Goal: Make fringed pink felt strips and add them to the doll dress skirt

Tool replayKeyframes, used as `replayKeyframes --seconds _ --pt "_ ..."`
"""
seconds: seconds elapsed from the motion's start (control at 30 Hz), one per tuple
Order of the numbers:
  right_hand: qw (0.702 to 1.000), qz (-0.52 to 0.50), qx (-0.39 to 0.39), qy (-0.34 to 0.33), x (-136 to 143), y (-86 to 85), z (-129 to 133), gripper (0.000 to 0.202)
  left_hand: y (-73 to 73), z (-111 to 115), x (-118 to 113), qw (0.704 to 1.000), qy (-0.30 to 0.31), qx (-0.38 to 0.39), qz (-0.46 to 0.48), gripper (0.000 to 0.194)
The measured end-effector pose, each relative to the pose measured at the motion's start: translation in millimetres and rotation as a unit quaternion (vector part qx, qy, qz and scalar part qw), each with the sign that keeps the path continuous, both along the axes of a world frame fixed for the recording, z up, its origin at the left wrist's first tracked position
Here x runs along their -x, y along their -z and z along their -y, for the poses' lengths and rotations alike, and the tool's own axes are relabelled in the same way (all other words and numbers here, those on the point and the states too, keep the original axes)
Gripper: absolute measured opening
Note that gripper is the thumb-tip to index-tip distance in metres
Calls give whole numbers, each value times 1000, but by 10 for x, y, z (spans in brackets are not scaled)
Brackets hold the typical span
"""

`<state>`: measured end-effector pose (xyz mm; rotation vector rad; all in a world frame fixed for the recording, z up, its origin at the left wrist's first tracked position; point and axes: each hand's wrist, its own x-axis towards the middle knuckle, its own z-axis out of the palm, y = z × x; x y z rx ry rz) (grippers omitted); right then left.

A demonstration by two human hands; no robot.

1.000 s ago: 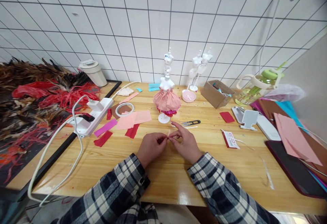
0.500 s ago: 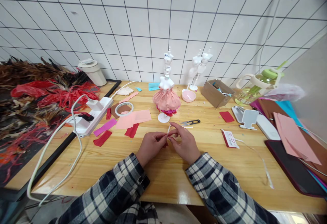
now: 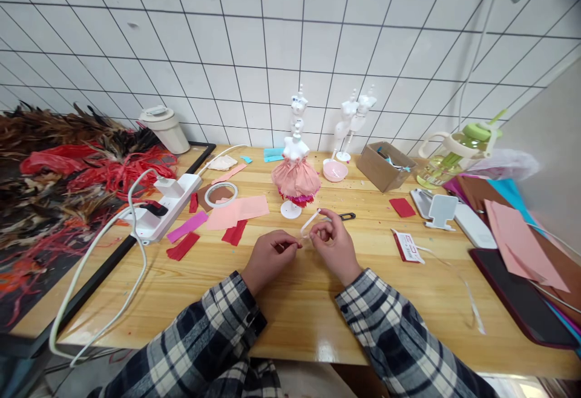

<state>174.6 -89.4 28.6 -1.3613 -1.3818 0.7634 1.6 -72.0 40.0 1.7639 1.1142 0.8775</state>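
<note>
In the head view, my right hand [image 3: 334, 245] is closed on a thin white strip [image 3: 310, 221], perhaps tape backing, which bends in a curve toward my left fingertips. My left hand [image 3: 271, 259] is closed in a pinch just beside it; what lies in the pinch, if anything, is too small to tell. Directly beyond my hands stands a white mini dress form [image 3: 296, 147] in a gathered peach paper skirt [image 3: 296, 175] with magenta and red layers at the hem. Thread snips [image 3: 347, 216] lie behind my right hand, partly hidden by it.
A tape roll [image 3: 221, 194] and peach paper [image 3: 238, 212] lie left, near a power strip [image 3: 170, 204]. Behind are more dress forms [image 3: 349, 114], a pink bowl [image 3: 336, 170] and a cardboard box [image 3: 385, 167]. A bottle [image 3: 458, 153] and phone stand [image 3: 442, 212] stand right.
My hands have moved apart, the right one slightly to the right. The white strip now stretches out from my right fingers, and the snips are more covered.
</note>
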Motion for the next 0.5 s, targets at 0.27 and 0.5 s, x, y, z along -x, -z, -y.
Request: replayKeyframes --seconds 0.27,0.5 --pt "992 -115 43 42 -198 117 -143 59 38 -33 95 967 46 126 219 13" --pt "992 -95 -4 83 -437 138 -237 86 21 -4 83 905 41 251 340 7"
